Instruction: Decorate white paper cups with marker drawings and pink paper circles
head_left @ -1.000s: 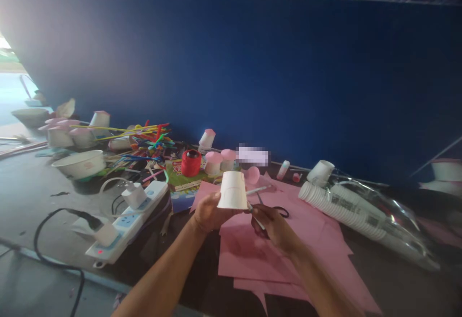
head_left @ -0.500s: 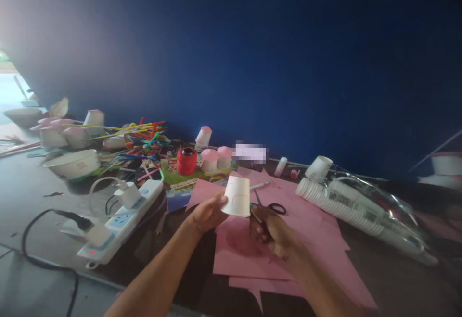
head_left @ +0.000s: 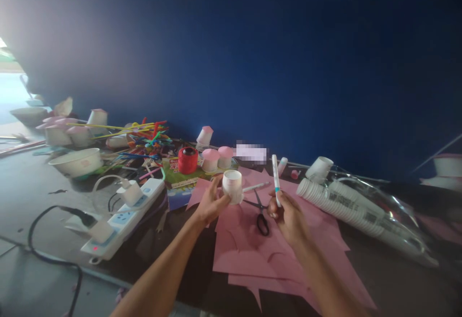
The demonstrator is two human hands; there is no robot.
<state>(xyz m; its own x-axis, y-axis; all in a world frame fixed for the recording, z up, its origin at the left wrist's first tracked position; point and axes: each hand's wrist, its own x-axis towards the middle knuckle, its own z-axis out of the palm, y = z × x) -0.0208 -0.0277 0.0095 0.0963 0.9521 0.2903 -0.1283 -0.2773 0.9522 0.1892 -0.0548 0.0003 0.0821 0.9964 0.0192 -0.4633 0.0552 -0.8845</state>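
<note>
My left hand (head_left: pixel 212 201) is closed around a white paper cup (head_left: pixel 233 193), with the cup's closed base turned up towards me. In my right hand (head_left: pixel 285 213) is a white marker pen (head_left: pixel 275 175) with a teal band, pointing up and away from the cup. Black-handled scissors (head_left: pixel 263 223) lie between my hands on pink paper sheets (head_left: pixel 249 254). A second white pen (head_left: pixel 258 186) rests on the paper just right of the cup. Beyond the cup stand small cups with pink tops (head_left: pixel 210 159) and a red spool of thread (head_left: pixel 188 160).
To the left are a power strip (head_left: pixel 126 218) with plugged-in chargers, a white bowl (head_left: pixel 77 164) and a heap of coloured pipe cleaners (head_left: pixel 149 134). At right lies a bagged stack of paper cups (head_left: pixel 342 204). A blue panel (head_left: pixel 252 67) closes off the back.
The cup has tipped so its end now faces me. My right hand has drawn away to the right, bringing the marker pen upright, and the scissors have come into fuller view.
</note>
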